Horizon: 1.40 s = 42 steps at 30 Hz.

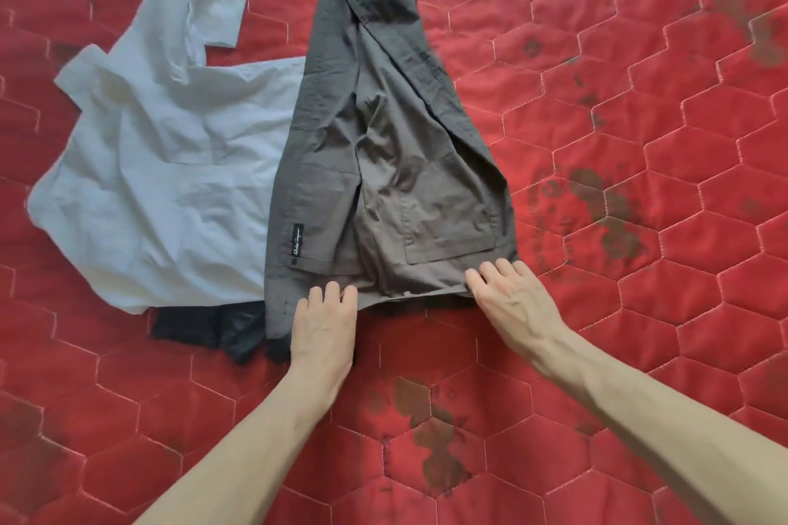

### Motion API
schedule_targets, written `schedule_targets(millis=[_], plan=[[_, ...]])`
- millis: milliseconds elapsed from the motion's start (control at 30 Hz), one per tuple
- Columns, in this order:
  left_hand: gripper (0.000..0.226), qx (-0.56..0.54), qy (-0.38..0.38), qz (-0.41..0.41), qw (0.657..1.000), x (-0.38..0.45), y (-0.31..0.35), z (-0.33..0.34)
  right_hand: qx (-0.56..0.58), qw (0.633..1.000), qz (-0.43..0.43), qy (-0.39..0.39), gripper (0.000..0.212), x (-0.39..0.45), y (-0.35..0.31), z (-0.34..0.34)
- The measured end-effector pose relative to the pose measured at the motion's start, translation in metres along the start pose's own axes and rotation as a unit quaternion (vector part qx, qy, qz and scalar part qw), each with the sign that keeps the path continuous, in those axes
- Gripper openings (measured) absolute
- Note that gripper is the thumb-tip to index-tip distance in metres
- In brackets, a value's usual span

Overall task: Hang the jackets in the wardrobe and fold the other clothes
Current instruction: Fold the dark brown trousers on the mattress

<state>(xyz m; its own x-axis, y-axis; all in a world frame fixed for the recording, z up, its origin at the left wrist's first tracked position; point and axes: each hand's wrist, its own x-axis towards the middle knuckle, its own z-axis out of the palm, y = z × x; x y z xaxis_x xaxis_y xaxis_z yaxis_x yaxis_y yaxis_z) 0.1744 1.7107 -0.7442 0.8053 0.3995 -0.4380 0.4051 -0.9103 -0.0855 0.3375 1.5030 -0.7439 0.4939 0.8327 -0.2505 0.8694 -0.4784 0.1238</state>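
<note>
A grey pair of trousers (383, 149) lies lengthwise on the red quilted bed (639, 226), waistband toward me, legs running off the top edge of view. My left hand (326, 324) grips the left part of the waistband, fingers curled over the cloth. My right hand (509, 298) holds the right corner of the waistband with curled fingers. A crumpled white shirt (162, 166) lies to the left, partly under the trousers. A black garment (213, 328) sticks out beneath both, near my left hand.
The red hexagon-stitched quilt has dark printed patches (435, 439) in front of me and to the right. Bare quilt stretches to the right of the trousers and along the near side.
</note>
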Motion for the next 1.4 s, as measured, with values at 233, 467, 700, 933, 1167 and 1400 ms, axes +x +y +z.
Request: schedule_targets(millis=[233,467,700,933,1167,1400], plan=[[0.029,-0.061,0.034,-0.003,0.998,-0.026,0.006,-0.082,0.222,0.971,0.088,-0.012,0.02,-0.035,0.038,-0.072],[0.016,-0.193,0.11,0.061,0.973,-0.089,-0.012,-0.205,0.433,0.872,0.195,0.12,0.041,-0.084,0.067,-0.181],[0.015,-0.16,0.141,0.143,0.966,-0.158,-0.056,-0.332,0.335,0.89,0.294,0.095,0.022,-0.141,0.095,-0.319],[0.018,-0.16,0.142,0.215,0.953,-0.188,-0.105,-0.419,0.321,0.907,0.269,0.035,0.019,-0.15,0.125,-0.435],[0.012,-0.164,0.086,0.232,0.955,-0.207,-0.115,-0.451,0.501,0.83,0.244,0.033,0.039,-0.172,0.14,-0.519],[0.02,-0.261,0.124,0.174,0.942,-0.215,-0.112,-0.48,0.556,0.782,0.266,0.095,0.04,-0.176,0.167,-0.571]])
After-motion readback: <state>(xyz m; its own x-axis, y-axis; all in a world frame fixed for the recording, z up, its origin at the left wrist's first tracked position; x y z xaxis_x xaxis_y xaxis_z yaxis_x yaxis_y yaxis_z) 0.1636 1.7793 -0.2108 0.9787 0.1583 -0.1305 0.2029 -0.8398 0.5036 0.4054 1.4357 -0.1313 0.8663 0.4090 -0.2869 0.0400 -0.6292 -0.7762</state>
